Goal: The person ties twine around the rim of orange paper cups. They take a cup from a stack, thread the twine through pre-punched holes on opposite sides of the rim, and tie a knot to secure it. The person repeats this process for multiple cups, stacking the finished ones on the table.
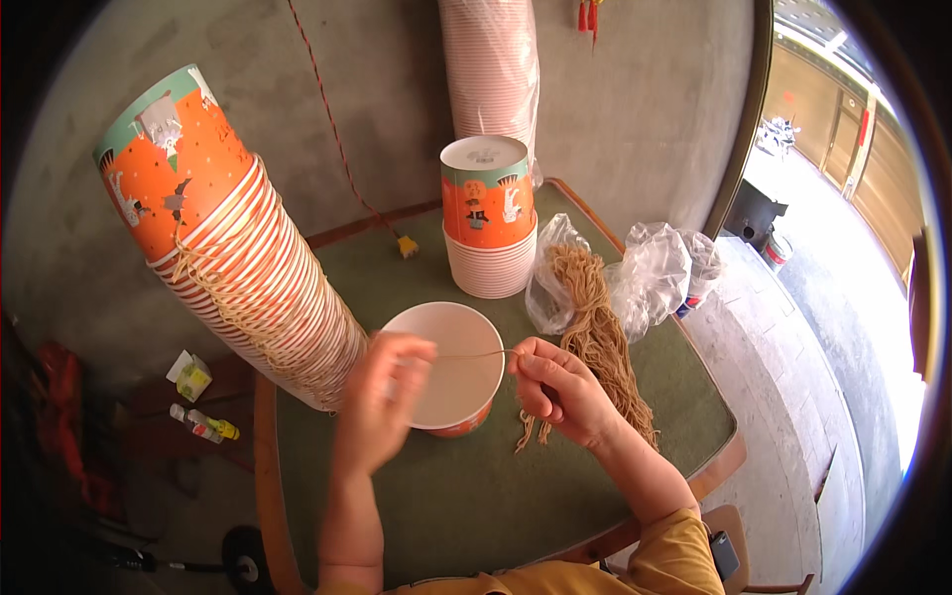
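Observation:
A thin tan cord (pixel 474 355) runs almost straight between my hands, above the mouth of a white-lined paper bucket (pixel 451 392). My right hand (pixel 560 387) pinches one end between thumb and forefinger, its other fingers curled. At the bucket's left rim, my left hand (pixel 382 402) is blurred by motion; the cord reaches its closed-looking fingertips. Just right of my right hand lies a bundle of tan cords (pixel 600 337), spilling out of a clear plastic bag (pixel 547 293). To the left leans a tall stack of nested orange buckets (pixel 248 248), with loose cords hanging along its rims.
An upside-down bucket stack (pixel 486 213) stands at the green table's (pixel 436 506) far side, before a plastic-wrapped column of cups (pixel 491 69). Crumpled clear plastic (pixel 650 273) lies by the right edge. A twisted cable (pixel 342 139) hangs down to a yellow plug (pixel 407 246). Bottles (pixel 198 424) sit lower left.

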Action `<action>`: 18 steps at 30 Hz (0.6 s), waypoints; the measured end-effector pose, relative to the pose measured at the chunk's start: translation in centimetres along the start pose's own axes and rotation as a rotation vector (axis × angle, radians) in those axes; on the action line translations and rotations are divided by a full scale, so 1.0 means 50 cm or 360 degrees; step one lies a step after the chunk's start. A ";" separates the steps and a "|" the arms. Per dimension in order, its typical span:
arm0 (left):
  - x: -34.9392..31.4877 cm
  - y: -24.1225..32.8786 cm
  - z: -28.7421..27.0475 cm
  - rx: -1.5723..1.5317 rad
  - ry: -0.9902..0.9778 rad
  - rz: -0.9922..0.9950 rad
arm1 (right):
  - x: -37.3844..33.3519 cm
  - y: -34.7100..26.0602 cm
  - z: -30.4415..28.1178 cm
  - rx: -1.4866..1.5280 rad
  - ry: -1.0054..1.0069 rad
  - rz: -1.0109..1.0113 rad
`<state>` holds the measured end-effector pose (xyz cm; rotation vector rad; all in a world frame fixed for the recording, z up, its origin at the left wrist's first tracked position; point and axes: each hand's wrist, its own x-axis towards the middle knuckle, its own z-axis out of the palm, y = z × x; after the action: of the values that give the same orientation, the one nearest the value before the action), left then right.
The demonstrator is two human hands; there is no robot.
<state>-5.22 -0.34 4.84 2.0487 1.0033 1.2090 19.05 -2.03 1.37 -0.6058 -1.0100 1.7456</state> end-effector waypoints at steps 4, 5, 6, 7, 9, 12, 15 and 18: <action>-0.031 0.045 0.118 -0.0499 -0.0294 -0.0215 | -0.010 0.007 0.017 0.0102 -0.0046 -0.0029; -0.033 0.034 0.136 -0.0682 -0.0338 -0.0252 | -0.012 0.006 0.023 0.0125 -0.0064 -0.0036; -0.034 0.028 0.148 -0.0864 -0.0393 -0.0290 | -0.014 0.003 0.024 0.0100 -0.0013 -0.0056; -0.035 0.029 0.146 -0.0811 -0.0437 -0.0383 | -0.015 -0.001 0.024 0.0076 0.0036 -0.0075; -0.034 0.032 0.133 -0.0700 -0.0527 -0.0563 | -0.015 -0.007 0.020 0.0017 0.0126 -0.0106; -0.033 0.028 0.115 -0.0373 -0.0401 -0.0417 | -0.009 -0.010 -0.004 -0.0042 0.0208 -0.0156; -0.029 0.024 0.096 -0.0182 -0.0335 -0.0306 | 0.000 -0.017 -0.020 -0.0100 0.0306 -0.0194; -0.023 0.014 0.086 -0.0136 -0.0311 -0.0274 | 0.011 -0.022 -0.033 -0.0287 0.0467 -0.0094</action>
<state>-1.53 -2.05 2.89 1.9280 0.9936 0.9282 20.66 -0.75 1.44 -0.9089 -0.9717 1.4711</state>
